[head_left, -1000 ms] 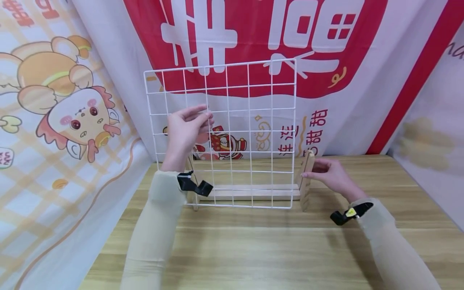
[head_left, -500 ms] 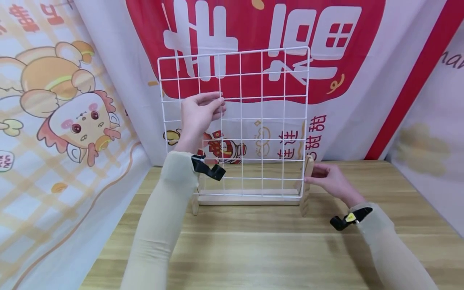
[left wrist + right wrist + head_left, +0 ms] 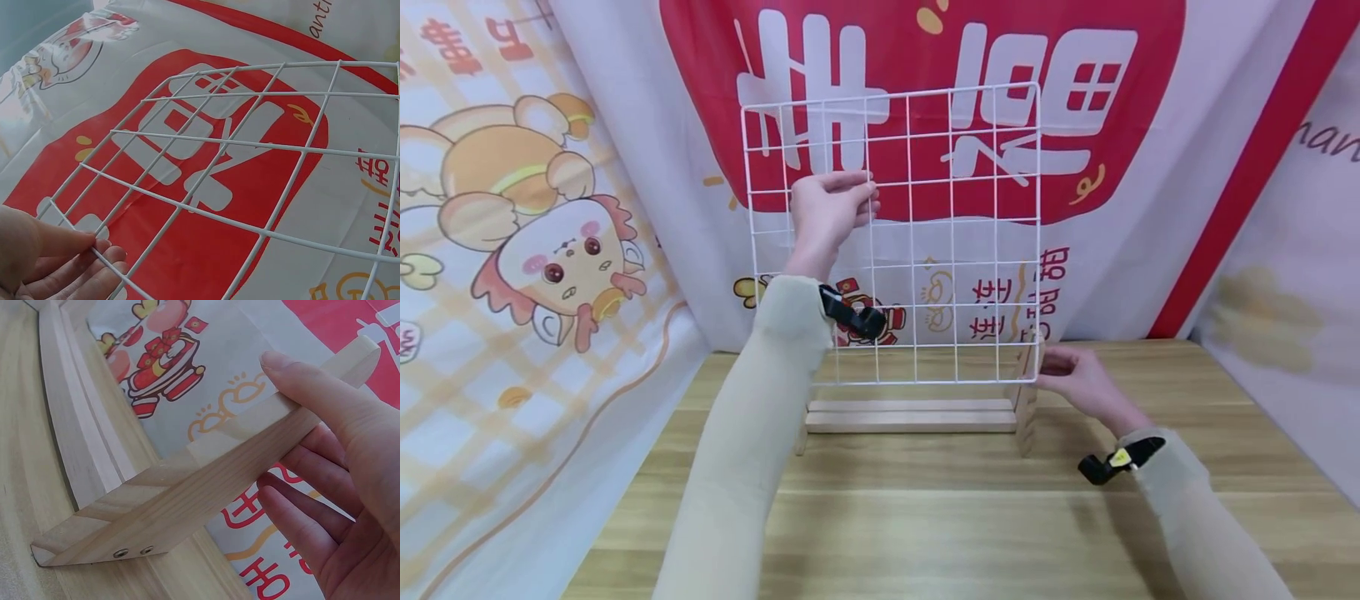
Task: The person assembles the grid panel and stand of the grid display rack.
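In front of me a light wooden table (image 3: 925, 517) fills the lower half of the frame. Behind it, across the upper centre, hangs a white banner (image 3: 1097, 242) with a big red patch and white characters. At the left a checked cloth (image 3: 542, 242) shows a cartoon creature. Light is even and bright.

wooden stand (image 3: 910, 414) left foot behind sleeve (image 3: 752, 433), wire grid (image 3: 250, 181) cropped

The head view looks forward and down from above the table (image 3: 925, 517). Each wrist view sits close, facing the banner: the left shares the wire grid (image 3: 250, 162), the right the wooden stand (image 3: 187, 506).
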`<action>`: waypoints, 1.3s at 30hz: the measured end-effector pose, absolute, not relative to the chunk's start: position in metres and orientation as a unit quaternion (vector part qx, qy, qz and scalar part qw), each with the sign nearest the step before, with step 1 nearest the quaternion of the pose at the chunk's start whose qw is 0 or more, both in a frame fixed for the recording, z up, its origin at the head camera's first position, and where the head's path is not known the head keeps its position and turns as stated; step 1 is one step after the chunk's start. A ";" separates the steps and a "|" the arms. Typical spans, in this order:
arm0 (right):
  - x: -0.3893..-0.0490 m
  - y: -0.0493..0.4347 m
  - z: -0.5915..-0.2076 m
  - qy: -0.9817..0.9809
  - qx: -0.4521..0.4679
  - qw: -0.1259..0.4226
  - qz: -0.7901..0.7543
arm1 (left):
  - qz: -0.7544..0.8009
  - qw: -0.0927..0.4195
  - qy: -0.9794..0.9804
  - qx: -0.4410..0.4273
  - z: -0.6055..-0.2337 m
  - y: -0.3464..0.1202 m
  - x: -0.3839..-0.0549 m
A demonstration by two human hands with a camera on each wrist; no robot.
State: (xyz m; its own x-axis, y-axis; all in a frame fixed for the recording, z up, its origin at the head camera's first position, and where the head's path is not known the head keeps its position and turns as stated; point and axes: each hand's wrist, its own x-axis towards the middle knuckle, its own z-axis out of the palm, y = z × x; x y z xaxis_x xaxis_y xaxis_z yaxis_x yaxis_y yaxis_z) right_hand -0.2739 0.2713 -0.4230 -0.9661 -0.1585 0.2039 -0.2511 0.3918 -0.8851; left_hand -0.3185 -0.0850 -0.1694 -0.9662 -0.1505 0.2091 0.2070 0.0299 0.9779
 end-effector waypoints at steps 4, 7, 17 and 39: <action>-0.274 0.270 -0.425 -0.830 0.125 0.035 0.543 | -0.698 0.125 -0.705 -0.018 -0.167 -0.079 -0.321; -0.272 0.268 -0.427 -0.825 0.126 0.028 0.550 | -0.693 0.129 -0.709 -0.015 -0.168 -0.074 -0.321; -0.270 0.267 -0.429 -0.834 0.109 0.022 0.541 | -0.695 0.158 -0.701 -0.022 -0.170 -0.063 -0.324; -0.270 0.269 -0.422 -0.839 0.113 0.037 0.531 | -0.706 0.200 -0.677 -0.062 -0.166 -0.062 -0.325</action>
